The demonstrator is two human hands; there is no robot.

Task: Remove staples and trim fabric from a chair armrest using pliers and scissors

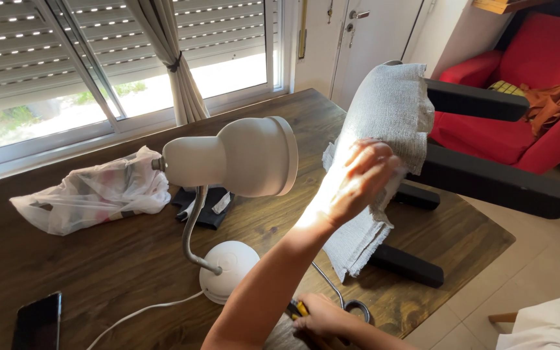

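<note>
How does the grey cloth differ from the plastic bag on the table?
The grey cloth is draped upright over a black stand and touched by a hand; the plastic bag lies crumpled flat on the table, untouched. The cloth is woven and opaque, the bag thin and translucent. Both are soft and pale.

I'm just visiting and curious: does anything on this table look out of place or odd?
Yes. A black stool or chair frame lies tipped on the wooden table, its legs sideways, with a frayed grey cloth draped over its upper end.

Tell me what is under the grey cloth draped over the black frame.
Under the grey cloth, a black padded frame shows at its edges; one hand presses the cloth. The covered top is hidden.
</note>
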